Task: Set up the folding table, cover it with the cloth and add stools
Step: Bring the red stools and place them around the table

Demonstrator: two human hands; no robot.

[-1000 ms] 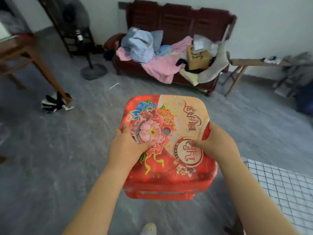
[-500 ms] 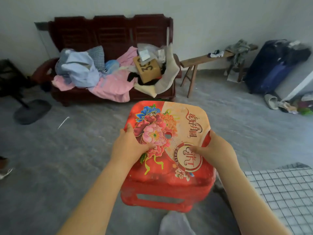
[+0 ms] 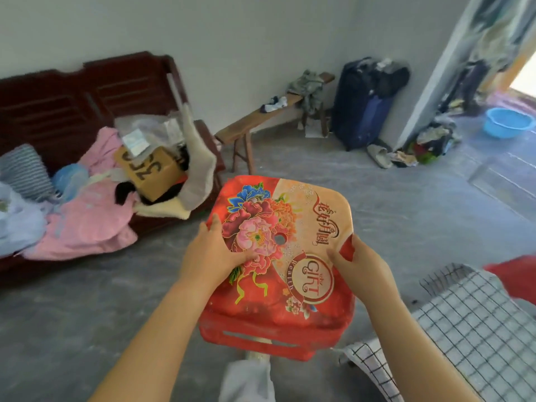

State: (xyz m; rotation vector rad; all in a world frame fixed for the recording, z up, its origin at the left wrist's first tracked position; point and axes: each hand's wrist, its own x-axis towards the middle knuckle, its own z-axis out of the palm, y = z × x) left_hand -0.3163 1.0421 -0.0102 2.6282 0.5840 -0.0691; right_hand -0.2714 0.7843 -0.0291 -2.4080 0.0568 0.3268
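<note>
Red stool (floral seat) held above the floor, left of the checked cloth, left hand gripping its left edge, right hand gripping its right edge

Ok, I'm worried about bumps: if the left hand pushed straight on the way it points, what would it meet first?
The left hand grips the red stool by its left rim; past that the line looks free over floor toward the wooden bench, though depth is unclear.
</note>
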